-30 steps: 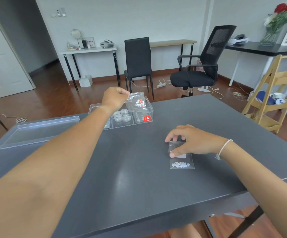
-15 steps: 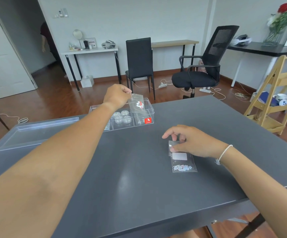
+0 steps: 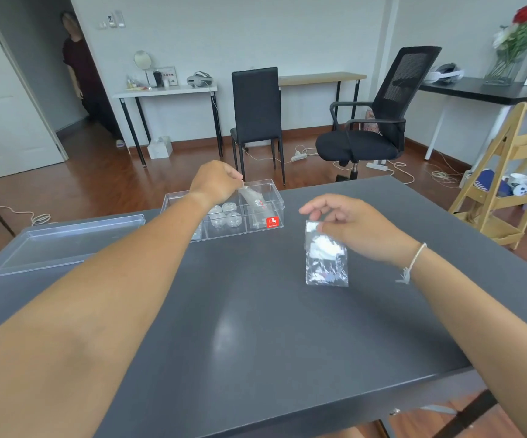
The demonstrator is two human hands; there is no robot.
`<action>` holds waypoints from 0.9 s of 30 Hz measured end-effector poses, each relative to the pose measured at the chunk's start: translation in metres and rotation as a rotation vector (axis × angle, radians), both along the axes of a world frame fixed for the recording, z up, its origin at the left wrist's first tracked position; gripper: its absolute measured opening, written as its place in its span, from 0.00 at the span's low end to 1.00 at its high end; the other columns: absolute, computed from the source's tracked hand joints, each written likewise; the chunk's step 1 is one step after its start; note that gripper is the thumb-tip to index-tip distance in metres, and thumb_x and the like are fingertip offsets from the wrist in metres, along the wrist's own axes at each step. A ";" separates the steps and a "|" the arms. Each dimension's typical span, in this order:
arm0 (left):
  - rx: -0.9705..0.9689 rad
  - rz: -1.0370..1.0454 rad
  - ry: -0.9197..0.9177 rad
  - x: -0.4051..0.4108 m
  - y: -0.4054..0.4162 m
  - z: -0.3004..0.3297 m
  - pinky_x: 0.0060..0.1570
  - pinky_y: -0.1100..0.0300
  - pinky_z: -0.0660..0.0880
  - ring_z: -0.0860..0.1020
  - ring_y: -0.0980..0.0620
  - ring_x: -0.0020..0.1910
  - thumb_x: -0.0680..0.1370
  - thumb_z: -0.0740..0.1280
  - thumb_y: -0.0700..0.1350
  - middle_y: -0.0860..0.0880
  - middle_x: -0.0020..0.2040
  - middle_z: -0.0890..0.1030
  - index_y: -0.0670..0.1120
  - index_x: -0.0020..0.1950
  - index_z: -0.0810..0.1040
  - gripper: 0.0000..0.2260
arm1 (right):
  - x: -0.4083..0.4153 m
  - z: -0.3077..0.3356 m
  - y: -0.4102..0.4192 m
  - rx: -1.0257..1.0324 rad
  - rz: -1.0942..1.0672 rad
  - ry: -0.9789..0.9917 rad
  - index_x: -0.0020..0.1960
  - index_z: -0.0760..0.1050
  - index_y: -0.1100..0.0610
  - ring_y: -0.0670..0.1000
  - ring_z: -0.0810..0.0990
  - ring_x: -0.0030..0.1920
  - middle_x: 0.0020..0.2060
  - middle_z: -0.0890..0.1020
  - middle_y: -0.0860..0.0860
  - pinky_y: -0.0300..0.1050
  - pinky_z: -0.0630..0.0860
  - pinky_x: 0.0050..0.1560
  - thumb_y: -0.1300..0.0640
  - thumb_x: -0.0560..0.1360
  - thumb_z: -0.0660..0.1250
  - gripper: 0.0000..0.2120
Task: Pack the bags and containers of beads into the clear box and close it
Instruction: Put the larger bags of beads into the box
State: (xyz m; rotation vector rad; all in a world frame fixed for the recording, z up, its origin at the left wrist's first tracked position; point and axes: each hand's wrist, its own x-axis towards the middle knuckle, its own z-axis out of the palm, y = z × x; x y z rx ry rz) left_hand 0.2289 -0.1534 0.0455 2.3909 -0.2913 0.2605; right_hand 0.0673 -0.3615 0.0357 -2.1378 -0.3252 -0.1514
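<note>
Dark grey table [image 3: 256, 327] in a home office, with chairs and side desks beyond its far edge: a person packs bead supplies into a clear box [image 3: 224, 216] standing at twelve o'clock. The left hand [image 3: 215, 183], fingers pinched together on the top of a small bag of red beads [image 3: 254, 199], lowers it into the box's right-most compartment, the one bearing a red sticker. The right hand [image 3: 357, 224], at about one o'clock, pinches the upper corner of a second clear bag [image 3: 327, 254], which hangs clear of the tabletop; its contents are too blurred to make out. Several round containers [image 3: 227, 216] already sit in the middle compartment. By this view the job is past halfway: two bags remain to be settled, then the lid [image 3: 66, 241], lying loose at ten o'clock, must go on. Open tabletop lies between the hands and the box, and nothing stands near the front edge.
</note>
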 end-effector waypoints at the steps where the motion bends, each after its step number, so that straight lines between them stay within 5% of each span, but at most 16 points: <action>1: -0.013 -0.002 -0.006 -0.001 0.003 0.000 0.46 0.61 0.73 0.78 0.50 0.43 0.72 0.67 0.42 0.47 0.51 0.82 0.46 0.45 0.82 0.05 | 0.004 0.004 0.001 0.014 -0.014 -0.007 0.49 0.75 0.47 0.46 0.73 0.38 0.44 0.76 0.48 0.25 0.68 0.31 0.66 0.73 0.62 0.15; 8: -0.112 -0.013 -0.088 -0.023 0.030 0.001 0.51 0.65 0.69 0.76 0.57 0.47 0.73 0.67 0.43 0.49 0.50 0.82 0.46 0.49 0.82 0.07 | 0.044 0.034 0.016 0.163 -0.137 -0.084 0.51 0.76 0.57 0.44 0.76 0.36 0.37 0.77 0.49 0.31 0.74 0.44 0.70 0.70 0.63 0.13; 16: -0.055 0.079 -0.225 -0.057 0.097 -0.013 0.48 0.62 0.67 0.73 0.53 0.44 0.74 0.67 0.45 0.48 0.50 0.80 0.49 0.51 0.81 0.08 | 0.094 0.052 0.037 0.228 -0.238 -0.228 0.50 0.77 0.59 0.43 0.75 0.34 0.34 0.77 0.47 0.26 0.71 0.35 0.69 0.72 0.61 0.11; 27: -0.089 0.045 -0.111 -0.072 0.130 -0.043 0.55 0.66 0.63 0.72 0.57 0.54 0.73 0.69 0.47 0.53 0.58 0.77 0.49 0.56 0.79 0.13 | 0.132 0.033 0.060 0.014 -0.161 -0.076 0.46 0.78 0.57 0.45 0.76 0.39 0.40 0.79 0.53 0.35 0.71 0.40 0.71 0.70 0.60 0.14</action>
